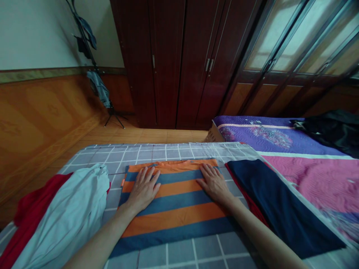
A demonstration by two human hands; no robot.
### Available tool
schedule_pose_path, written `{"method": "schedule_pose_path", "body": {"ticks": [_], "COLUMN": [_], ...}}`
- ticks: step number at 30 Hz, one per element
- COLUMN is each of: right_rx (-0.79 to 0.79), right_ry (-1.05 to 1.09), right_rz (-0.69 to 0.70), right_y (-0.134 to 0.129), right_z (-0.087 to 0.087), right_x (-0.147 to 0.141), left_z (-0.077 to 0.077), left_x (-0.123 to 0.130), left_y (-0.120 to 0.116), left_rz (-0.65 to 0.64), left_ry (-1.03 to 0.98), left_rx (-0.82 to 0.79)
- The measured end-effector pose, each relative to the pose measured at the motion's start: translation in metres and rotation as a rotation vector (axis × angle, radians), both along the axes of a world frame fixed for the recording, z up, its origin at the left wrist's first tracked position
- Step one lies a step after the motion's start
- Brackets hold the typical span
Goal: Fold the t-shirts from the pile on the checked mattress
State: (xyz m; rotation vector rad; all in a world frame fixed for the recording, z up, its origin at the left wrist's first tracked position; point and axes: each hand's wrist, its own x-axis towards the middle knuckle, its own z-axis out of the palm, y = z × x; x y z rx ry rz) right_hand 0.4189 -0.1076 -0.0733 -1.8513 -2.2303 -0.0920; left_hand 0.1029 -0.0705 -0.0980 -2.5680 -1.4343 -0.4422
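Wardrobe (165,82): dark red-brown, doors shut, filling the middle of my head view beyond the near bed
Checked bed (179,257): grey sheet with white lines, spread beneath both of my hands and the clothes around them
Second bed (269,136): over on my right, its cover purple at the far end and pink nearer me, a black bundle (333,127) lying on it at the edge of my view
Coat stand (92,59): slim and dark, by the wall at upper left, blue-grey cloth (98,89) hanging low on it
Striped shirt (179,203): orange and blue, flat in the middle of the checked bed, neckline toward the wardrobe
Navy garment (280,205): lying flat to the right of the shirt, red fabric (254,203) showing along its left side
Pale garment (75,216): loosely laid to the left of the shirt, over red cloth (42,201)
Left hand (143,192): palm down on the shirt's upper left, fingers spread wide, gripping nothing I can see
Right hand (214,183): palm down on the upper right, fingers nearly together, thumb out to the side, pressed flat rather than pinching
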Motion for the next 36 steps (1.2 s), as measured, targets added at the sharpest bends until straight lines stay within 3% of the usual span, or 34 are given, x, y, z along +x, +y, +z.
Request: {"method": "schedule_pose_path", "body": {"ticks": [3, 7, 13, 17, 30, 36], "right_rx": [0.023, 0.012, 0.038, 0.026, 0.138, 0.112], "right_ry": [-0.005, 0.033, 0.040, 0.028, 0.036, 0.009], "right_rz": [-0.052, 0.029, -0.154, -0.206, -0.269, -0.235], "right_y": [-0.009, -0.018, 0.023, 0.045, 0.053, 0.047], "right_z": [0.006, 0.009, 0.013, 0.014, -0.001, 0.010], "right_x": [0.024, 0.016, 0.031, 0.041, 0.041, 0.037], "left_z": [-0.002, -0.003, -0.005, -0.007, -0.006, -0.006], "left_x": [0.000, 0.000, -0.001, -0.002, -0.002, -0.001], "left_y": [0.001, 0.001, 0.002, 0.003, 0.003, 0.004], "left_rz": [0.002, 0.005, -0.011, -0.021, -0.030, -0.035], "left_ry": [-0.011, -0.006, -0.019, -0.029, 0.022, 0.012], "left_rx": [0.007, 0.017, 0.031, 0.046, 0.057, 0.065]}}
